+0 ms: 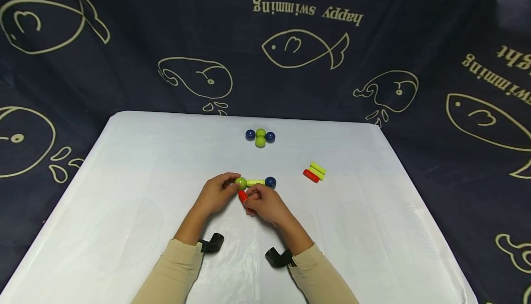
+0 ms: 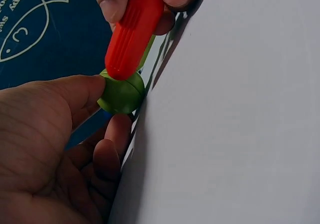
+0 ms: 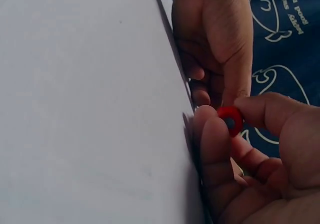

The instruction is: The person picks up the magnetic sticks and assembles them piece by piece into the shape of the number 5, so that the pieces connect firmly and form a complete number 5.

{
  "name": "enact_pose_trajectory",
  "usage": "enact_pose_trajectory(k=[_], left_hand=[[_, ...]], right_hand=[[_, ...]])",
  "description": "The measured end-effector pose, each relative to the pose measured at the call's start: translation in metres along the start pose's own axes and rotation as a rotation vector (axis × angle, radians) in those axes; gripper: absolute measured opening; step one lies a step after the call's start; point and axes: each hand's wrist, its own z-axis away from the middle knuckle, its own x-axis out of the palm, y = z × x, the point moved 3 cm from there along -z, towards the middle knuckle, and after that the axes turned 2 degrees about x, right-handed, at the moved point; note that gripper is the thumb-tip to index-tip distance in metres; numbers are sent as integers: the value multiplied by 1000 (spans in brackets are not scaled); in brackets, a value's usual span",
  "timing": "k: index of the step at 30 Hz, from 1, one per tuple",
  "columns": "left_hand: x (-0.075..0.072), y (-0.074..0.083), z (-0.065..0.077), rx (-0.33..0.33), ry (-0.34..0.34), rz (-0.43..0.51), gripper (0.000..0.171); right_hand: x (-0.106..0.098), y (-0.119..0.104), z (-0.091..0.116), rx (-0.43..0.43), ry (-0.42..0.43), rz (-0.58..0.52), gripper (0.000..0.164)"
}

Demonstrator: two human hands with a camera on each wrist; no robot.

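On the white table a green ball point(image 1: 240, 183), a yellow-green rod point(image 1: 255, 183) and a dark blue ball point(image 1: 270, 182) form one straight row. My left hand point(image 1: 217, 194) pinches the green ball between thumb and fingers at the row's left end. A short red rod point(image 2: 134, 33) is gripped by my right hand point(image 1: 265, 204), its far end right at the green ball in the left wrist view. The red rod's near end point(image 3: 230, 121) shows a round grey centre in the right wrist view, between thumb and fingers.
Farther back on the table sit two green balls point(image 1: 260, 142) with a blue ball point(image 1: 250, 134) on either side. To the right lie two yellow-green rods point(image 1: 317, 170) beside another red rod point(image 1: 311, 176). A dark cloth with fish drawings point(image 1: 298, 87) hangs behind the table.
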Motion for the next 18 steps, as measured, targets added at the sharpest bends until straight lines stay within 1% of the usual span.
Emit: enact_pose_trajectory(k=[2, 5, 13, 18], left_hand=[[0, -1, 0, -7, -2, -1, 31], [1, -2, -1, -16, -3, -4, 32], [1, -3, -1, -29, -2, 1, 31], [2, -1, -2, -20, 0, -8, 30]], right_hand=[[0, 1, -1, 19, 17, -50, 21], [1, 1, -2, 26, 31, -92, 20], [3, 0, -3, 20, 40, -95, 21], [5, 1, -2, 23, 44, -118, 20]])
